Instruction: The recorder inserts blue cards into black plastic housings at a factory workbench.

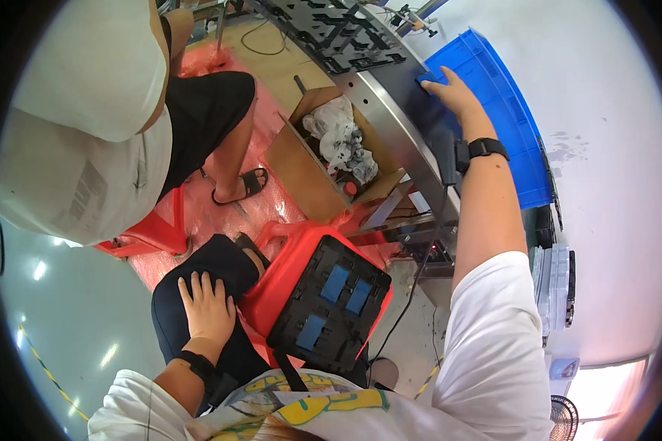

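Observation:
My left hand (208, 309) lies flat on my dark-clothed thigh, fingers spread and holding nothing. My right arm stretches far forward to the metal conveyor. There my right hand (456, 95) has its thumb and fingers around a small dark blue piece (428, 76), beside a large blue plastic bin (496, 95); part of the grip is hidden. On a red plastic stool (290, 246) in front of me sits a black molded tray (287, 327). Three flat blue pieces (336, 284) lie in it.
Black molded parts (338, 37) lie on the steel-sided conveyor (397, 110). Below stands a cardboard box (290, 158) holding crumpled plastic. Another person (95, 147) sits close on the left. A black cable (412, 287) hangs beside the stool. Stacked clear trays (552, 287) stand at right.

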